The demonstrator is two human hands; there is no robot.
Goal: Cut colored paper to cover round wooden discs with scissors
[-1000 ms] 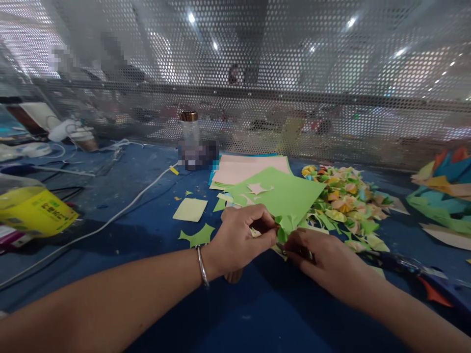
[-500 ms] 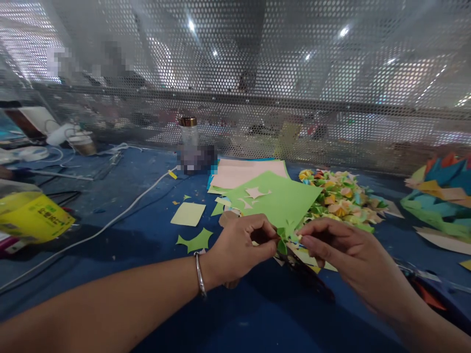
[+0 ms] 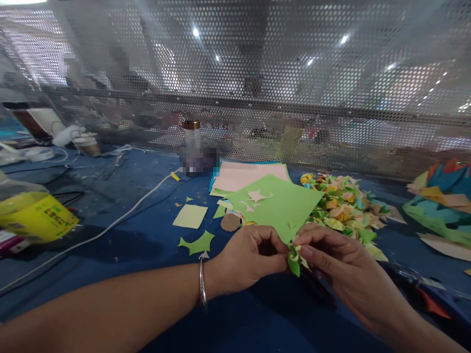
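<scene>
In my head view, a perforated screen (image 3: 235, 103) stands behind a blue table (image 3: 140, 274). I see the left hand (image 3: 253, 255) pinching a green flower (image 3: 294, 264), and the right hand (image 3: 336, 260) closed on its paler part from the other side. The flower hangs between both hands, near a corner of a green sheet (image 3: 279, 201). Beyond the right hand, I make out a colorful paper heap (image 3: 342, 206).

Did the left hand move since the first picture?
Yes. Judged against the pale green square, the left hand has shifted toward its owner and a bit to the right, uncovering the round brown piece.
</scene>
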